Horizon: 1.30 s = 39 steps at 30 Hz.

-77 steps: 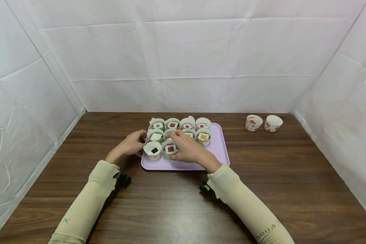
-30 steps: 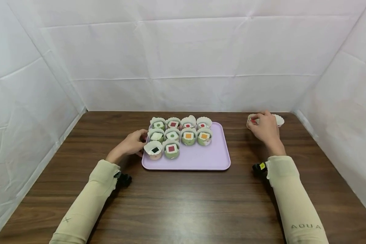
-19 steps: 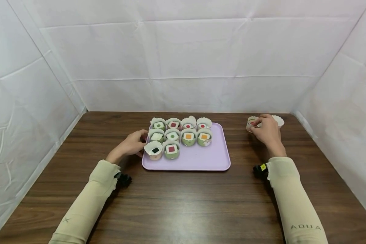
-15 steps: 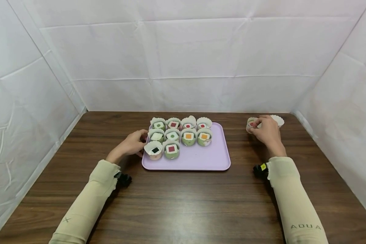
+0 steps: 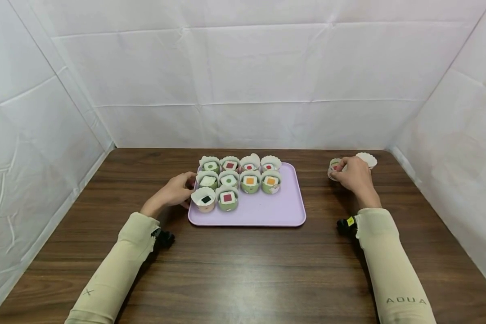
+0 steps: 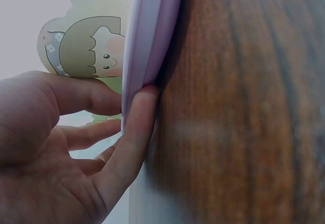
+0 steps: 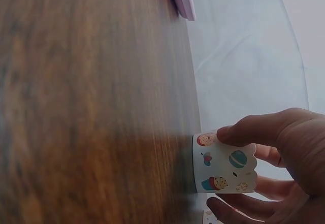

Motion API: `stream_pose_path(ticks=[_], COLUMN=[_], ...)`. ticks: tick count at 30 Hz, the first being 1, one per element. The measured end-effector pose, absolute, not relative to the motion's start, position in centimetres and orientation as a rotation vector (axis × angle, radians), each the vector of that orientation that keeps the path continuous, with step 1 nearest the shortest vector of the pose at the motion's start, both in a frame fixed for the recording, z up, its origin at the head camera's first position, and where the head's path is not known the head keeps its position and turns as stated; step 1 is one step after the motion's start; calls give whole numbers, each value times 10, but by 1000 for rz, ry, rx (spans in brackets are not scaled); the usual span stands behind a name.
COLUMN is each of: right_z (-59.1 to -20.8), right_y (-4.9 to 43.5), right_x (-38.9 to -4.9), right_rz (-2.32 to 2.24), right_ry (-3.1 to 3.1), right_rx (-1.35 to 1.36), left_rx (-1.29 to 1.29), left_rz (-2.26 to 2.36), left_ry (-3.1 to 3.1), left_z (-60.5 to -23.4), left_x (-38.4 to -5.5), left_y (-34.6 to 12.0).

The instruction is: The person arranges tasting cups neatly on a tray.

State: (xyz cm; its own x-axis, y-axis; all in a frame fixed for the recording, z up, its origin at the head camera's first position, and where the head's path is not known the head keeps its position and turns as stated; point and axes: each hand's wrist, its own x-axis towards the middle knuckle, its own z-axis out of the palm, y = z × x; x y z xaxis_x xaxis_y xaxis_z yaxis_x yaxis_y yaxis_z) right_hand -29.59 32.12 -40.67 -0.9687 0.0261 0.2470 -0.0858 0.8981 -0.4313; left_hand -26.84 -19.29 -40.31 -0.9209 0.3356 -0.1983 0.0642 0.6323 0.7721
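On the lilac tray [image 5: 267, 211] stand several scalloped paper cups, each with a small white block bearing a coloured centre. My left hand [image 5: 173, 191] is at the tray's left edge, pinching the rim between thumb and a finger in the left wrist view. A cup with a printed cartoon face [image 6: 104, 51] stands just above that thumb. Far right on the table, my right hand [image 5: 354, 173] grips a paper cup [image 7: 226, 168] printed with cupcakes, thumb on its side. Something reddish shows inside that cup from above; the hand partly hides it.
A second white paper cup [image 5: 367, 158] stands right behind my right hand. The brown wooden table [image 5: 243, 270] is enclosed by white sheet walls [image 5: 255, 81] at the back and sides. The cups fill the tray's back and left parts.
My right hand has moved from the cups on the tray to the far-right cups and grips the left one, which has shifted slightly nearer. My left hand stays at the tray's edge.
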Motion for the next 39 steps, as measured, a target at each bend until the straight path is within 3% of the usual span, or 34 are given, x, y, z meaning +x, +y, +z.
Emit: stream_pose_path(ticks=[28, 39], right_z=[-403, -381], right_y=[321, 314], right_x=[-296, -291], right_rz=[724, 709], right_ry=[-2923, -2923], right_rx=[-18, 17], left_rx=[323, 323], left_rz=[1176, 1181], left_ry=[2527, 2521], left_z=[-403, -404], left_x=[-269, -270], left_y=[-193, -194])
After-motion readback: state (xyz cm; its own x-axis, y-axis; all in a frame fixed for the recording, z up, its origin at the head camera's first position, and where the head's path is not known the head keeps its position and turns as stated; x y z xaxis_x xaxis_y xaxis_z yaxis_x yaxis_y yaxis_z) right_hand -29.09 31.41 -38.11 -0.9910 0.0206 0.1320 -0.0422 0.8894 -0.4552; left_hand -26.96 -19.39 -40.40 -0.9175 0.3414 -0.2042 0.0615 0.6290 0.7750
